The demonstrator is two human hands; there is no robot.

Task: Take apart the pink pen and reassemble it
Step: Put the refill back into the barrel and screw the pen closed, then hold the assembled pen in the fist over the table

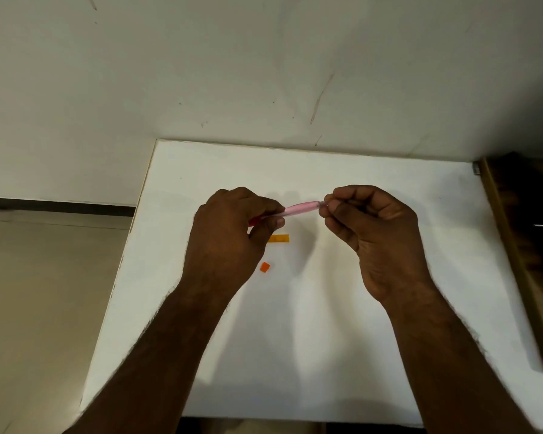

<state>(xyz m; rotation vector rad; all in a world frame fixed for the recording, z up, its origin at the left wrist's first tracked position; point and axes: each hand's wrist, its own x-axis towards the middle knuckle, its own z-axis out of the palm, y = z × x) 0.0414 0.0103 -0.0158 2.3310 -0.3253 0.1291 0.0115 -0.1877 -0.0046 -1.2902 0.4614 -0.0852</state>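
No writing, label, brand, number or sign can be read anywhere in the view.

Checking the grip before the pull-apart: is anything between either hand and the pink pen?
Nothing visible. The left hand grips one end of the pink pen and the right hand pinches the other, above the white table. Two orange pieces lie below, apart from it.
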